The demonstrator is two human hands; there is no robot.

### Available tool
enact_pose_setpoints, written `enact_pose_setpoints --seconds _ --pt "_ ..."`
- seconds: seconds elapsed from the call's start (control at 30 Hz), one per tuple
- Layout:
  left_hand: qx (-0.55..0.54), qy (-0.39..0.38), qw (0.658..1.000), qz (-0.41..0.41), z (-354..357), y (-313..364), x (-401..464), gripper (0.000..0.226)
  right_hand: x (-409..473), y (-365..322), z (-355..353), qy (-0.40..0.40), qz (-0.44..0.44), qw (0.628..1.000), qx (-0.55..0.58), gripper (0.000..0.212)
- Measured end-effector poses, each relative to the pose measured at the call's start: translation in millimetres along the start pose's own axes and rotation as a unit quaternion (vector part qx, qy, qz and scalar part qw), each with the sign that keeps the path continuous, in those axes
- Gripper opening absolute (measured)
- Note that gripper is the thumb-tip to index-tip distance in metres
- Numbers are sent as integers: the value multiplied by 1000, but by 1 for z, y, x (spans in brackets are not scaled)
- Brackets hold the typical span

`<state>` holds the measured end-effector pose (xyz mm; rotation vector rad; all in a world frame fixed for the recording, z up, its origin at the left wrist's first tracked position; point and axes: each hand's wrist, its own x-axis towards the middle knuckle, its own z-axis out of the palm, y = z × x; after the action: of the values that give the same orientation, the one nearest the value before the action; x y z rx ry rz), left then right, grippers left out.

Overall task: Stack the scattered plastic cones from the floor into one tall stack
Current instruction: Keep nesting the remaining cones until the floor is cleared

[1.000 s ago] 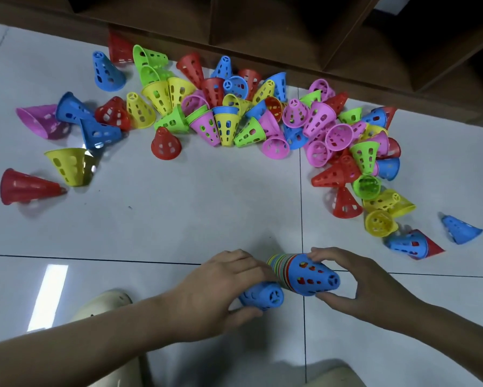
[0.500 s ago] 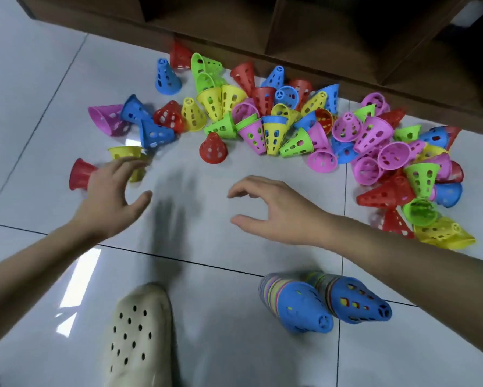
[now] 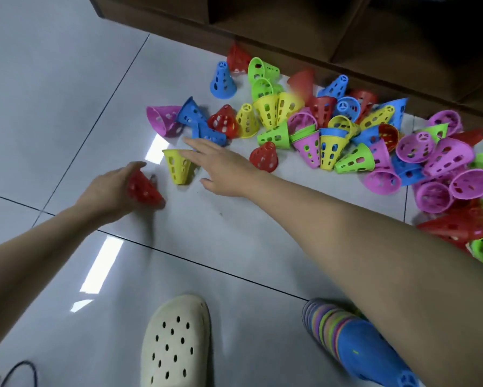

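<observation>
A grey tiled floor is seen below a dark wooden shelf unit. Dozens of loose perforated plastic cones are spread across the upper right, so most stacking is judged undone. A partial multicoloured stack of nested cones, blue outermost, lies at lower right. At centre left, a red perforated cone is gripped by the left hand; the right hand, fingers spread, is reached over a yellow perforated cone.
</observation>
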<state>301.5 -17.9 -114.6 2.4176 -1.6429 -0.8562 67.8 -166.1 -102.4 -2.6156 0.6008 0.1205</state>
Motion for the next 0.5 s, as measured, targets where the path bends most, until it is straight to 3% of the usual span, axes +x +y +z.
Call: enact_pose_setpoints --seconds 0.13,0.27,0.37,0.5 --pt "35 21 999 10 9 -1 1 98 21 -7 2 -28 -50 985 -160 80" --pt "-5 14 1000 -1 13 3 -3 91 24 -7 0 -16 -64 963 -262 67" --pt "-97 17 995 -28 19 6 -8 69 19 -7 2 -42 -24 951 -305 49" --pt "-178 35 983 -39 28 16 -16 62 4 -1 6 -47 47 950 -306 40"
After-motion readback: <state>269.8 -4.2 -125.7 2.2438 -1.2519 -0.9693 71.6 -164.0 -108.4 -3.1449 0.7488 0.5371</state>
